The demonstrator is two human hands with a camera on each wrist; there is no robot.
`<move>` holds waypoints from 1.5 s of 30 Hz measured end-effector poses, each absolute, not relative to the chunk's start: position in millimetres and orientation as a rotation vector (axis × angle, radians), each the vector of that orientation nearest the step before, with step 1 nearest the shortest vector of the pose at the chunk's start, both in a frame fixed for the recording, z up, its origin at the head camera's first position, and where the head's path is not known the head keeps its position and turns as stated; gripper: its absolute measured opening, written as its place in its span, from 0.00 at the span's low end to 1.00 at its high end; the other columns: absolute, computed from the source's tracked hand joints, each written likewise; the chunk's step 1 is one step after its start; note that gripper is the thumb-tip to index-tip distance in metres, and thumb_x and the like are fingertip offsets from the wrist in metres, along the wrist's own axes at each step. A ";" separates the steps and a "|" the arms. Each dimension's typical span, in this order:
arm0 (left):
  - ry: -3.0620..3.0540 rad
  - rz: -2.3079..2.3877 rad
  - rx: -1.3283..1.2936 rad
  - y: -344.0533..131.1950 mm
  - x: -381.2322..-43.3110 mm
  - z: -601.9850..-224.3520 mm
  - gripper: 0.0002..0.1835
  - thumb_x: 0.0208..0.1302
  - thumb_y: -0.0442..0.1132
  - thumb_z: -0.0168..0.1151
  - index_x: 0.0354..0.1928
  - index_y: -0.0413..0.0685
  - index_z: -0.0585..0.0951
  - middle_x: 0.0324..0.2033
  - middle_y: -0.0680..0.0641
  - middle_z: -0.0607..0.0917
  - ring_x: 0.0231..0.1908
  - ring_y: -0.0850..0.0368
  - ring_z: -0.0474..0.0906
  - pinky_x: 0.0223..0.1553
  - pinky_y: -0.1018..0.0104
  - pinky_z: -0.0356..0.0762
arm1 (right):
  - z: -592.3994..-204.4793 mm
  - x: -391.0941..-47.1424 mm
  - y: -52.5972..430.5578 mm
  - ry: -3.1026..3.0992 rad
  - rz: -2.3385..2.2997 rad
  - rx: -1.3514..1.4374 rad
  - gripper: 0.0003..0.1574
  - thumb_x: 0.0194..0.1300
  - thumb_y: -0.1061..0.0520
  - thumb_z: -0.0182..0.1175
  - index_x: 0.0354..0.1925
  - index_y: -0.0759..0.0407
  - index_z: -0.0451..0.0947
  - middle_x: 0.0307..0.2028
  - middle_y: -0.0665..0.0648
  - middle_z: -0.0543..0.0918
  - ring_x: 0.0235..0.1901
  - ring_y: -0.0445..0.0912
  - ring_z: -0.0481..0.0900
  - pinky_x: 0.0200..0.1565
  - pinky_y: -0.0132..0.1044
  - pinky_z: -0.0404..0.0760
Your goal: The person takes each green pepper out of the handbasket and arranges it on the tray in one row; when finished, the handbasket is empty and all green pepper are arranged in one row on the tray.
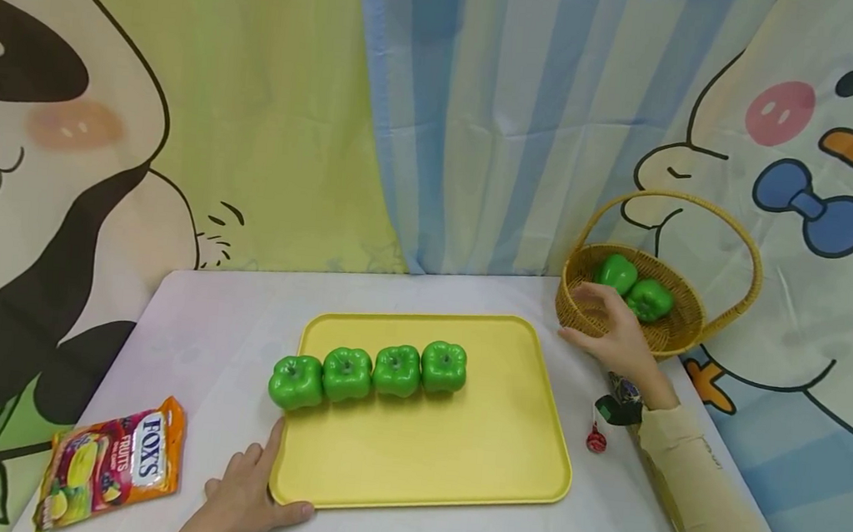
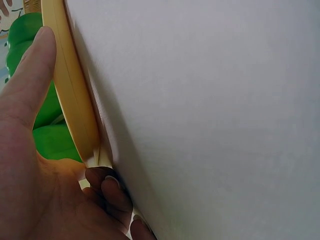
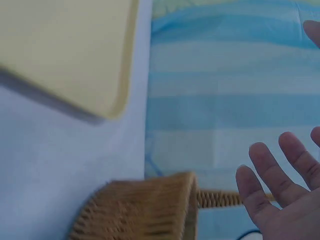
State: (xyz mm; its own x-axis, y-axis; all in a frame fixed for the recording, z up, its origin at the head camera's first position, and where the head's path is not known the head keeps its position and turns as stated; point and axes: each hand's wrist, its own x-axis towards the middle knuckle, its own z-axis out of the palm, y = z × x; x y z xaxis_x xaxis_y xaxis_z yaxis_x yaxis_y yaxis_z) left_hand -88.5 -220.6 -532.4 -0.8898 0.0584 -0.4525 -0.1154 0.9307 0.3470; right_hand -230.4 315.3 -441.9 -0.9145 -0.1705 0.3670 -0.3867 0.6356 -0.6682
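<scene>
My left hand [image 1: 243,490] spans the near left corner of a yellow tray [image 1: 418,466]. Its index finger lies along the left edge and its thumb touches the front edge; the left wrist view shows the thumb [image 2: 30,75] against the rim. Several green bell peppers [image 1: 397,371] form a row across the tray, the leftmost overlapping the left rim. At the back right, my right hand [image 1: 620,335] is at the near left side of a wicker basket [image 1: 683,290], fingers spread and nothing held. Two more bell peppers [image 1: 649,299] lie inside the basket.
A bag of Fox's fruit candy [image 1: 113,463] lies at the table's left. The basket's tall handle [image 1: 753,267] arches above it. A red bell charm [image 1: 597,440] hangs from the right wrist. Printed curtains [image 1: 483,120] stand behind the white table [image 1: 234,318].
</scene>
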 end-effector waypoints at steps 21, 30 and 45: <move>2.604 0.488 -0.051 -220.9 -89.2 -531.6 0.79 0.30 0.81 0.71 0.81 0.53 0.43 0.41 0.47 0.72 0.40 0.50 0.65 0.34 0.51 0.62 | -418.7 -262.3 400.1 -2.618 1.084 0.071 0.41 0.64 0.48 0.69 0.71 0.53 0.67 0.62 0.53 0.72 0.54 0.27 0.71 0.51 0.21 0.70; 2.613 0.497 -0.052 -220.3 -89.2 -532.2 0.79 0.30 0.81 0.71 0.81 0.54 0.43 0.41 0.47 0.73 0.40 0.50 0.65 0.35 0.50 0.63 | -417.9 -280.6 419.6 -2.694 1.175 -0.092 0.46 0.66 0.37 0.64 0.75 0.46 0.61 0.72 0.63 0.63 0.69 0.65 0.65 0.62 0.63 0.69; 2.627 0.502 -0.045 -220.7 -86.0 -531.5 0.79 0.31 0.82 0.70 0.81 0.54 0.43 0.41 0.48 0.72 0.41 0.51 0.64 0.35 0.52 0.61 | -429.9 -309.0 442.3 -2.733 1.034 -0.069 0.47 0.67 0.39 0.63 0.71 0.65 0.64 0.68 0.71 0.67 0.65 0.67 0.66 0.63 0.64 0.65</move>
State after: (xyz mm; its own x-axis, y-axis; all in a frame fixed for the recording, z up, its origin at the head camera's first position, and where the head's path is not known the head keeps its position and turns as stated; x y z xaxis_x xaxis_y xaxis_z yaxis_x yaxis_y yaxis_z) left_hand -86.0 -220.7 -531.5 -0.8926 0.0530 -0.4477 -0.1156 0.9329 0.3410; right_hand -309.0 442.3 -429.9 -0.9751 0.1204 0.1864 -0.0331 0.7517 -0.6587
